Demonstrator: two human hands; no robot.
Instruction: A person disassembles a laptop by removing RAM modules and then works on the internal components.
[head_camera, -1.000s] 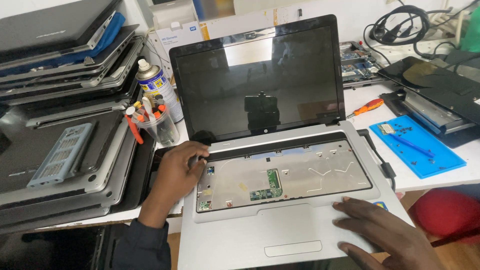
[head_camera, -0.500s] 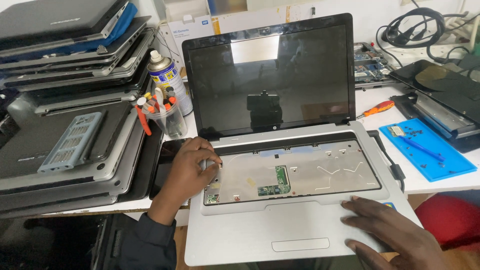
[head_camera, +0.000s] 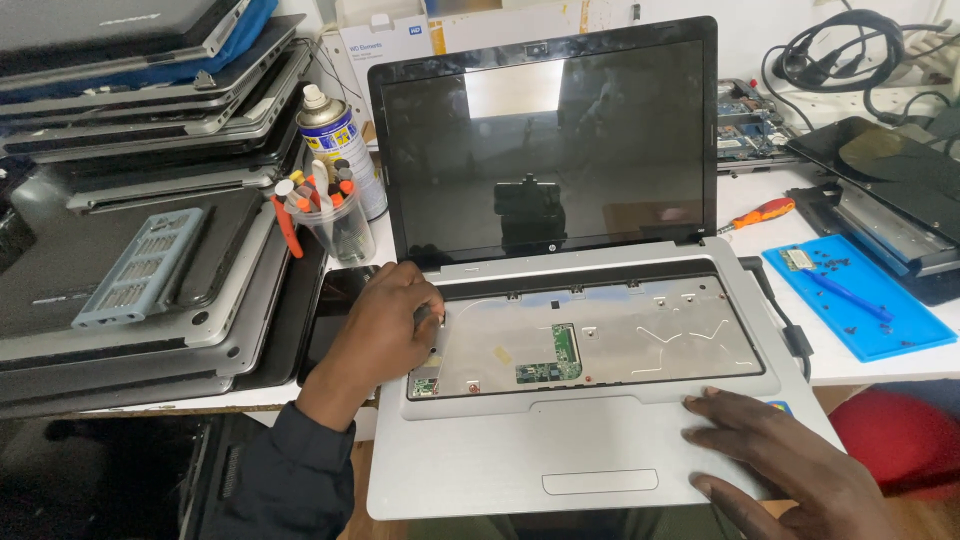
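— Silver plastic is what both hands rest on: one open laptop (head_camera: 600, 440) on the white table (head_camera: 880, 365), its keyboard gone and the metal tray (head_camera: 640, 335) bare.

— And the left hand (head_camera: 385, 325)?

— Curled at the tray's left edge, fingers bent down onto the rim. Whether it pinches anything small I cannot tell. The right hand (head_camera: 775, 450) lies open and flat on the palm rest, lower right, gripping nothing.

— What sits around the laptop?

— Just left of the screen, one clear cup (head_camera: 335, 225) of tools and one spray can (head_camera: 335, 135) behind it. Further left, a stack of closed laptops (head_camera: 150, 120), at least six, with one grey slotted cover (head_camera: 135, 265) lying on a lower one. To the right, one orange-handled screwdriver (head_camera: 760, 213), one blue mat (head_camera: 865, 300) dotted with small screws and carrying one blue pen (head_camera: 850, 295), then a coil of black cables (head_camera: 840, 45) at the back.
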